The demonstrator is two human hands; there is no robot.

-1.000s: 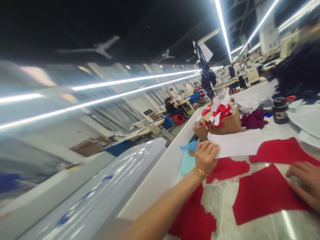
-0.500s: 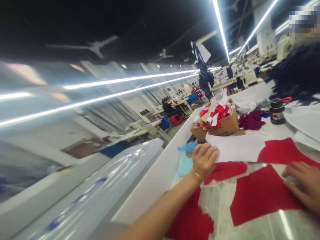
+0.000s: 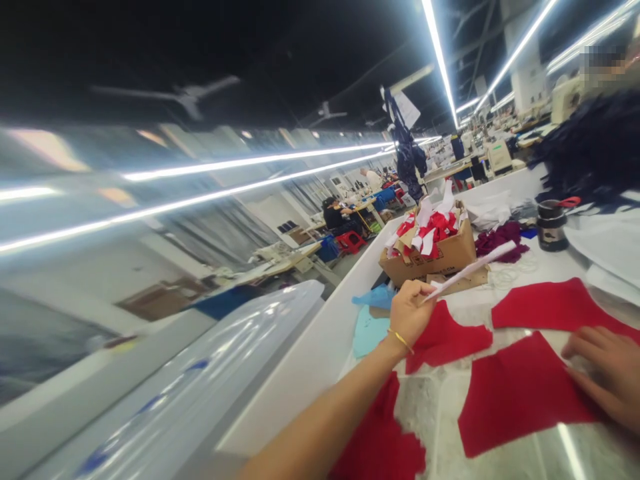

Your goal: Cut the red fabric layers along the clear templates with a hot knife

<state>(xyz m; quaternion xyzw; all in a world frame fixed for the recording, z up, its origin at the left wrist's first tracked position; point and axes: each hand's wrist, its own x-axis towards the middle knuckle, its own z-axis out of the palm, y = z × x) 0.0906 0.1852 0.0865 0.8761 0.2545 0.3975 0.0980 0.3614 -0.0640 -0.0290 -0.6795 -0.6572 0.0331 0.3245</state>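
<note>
My left hand (image 3: 413,311) pinches one end of a thin white sheet (image 3: 473,270), raised and seen nearly edge-on; whether it is paper or cloth I cannot tell. Under and beside that hand lies a red cloth piece (image 3: 447,337). My right hand (image 3: 605,370), fingers stretched out, lies at the right over the edge of a larger cut red panel (image 3: 520,393). Another red panel (image 3: 545,305) is spread just behind it. More red cloth (image 3: 383,437) lies at the near left, partly hidden by my left forearm.
Behind my left hand stands a cardboard box (image 3: 435,260) heaped with red and white scraps. Light blue pieces (image 3: 370,331) lie by the table's raised white edge (image 3: 300,373). Farther right are maroon cloth (image 3: 503,239), a dark jar (image 3: 551,227) and a dark navy pile (image 3: 590,153).
The white sheet, flat across the red panels before, is now lifted and tilted edge-on in my left hand. More red cloth shows beneath. My right hand has barely moved.
</note>
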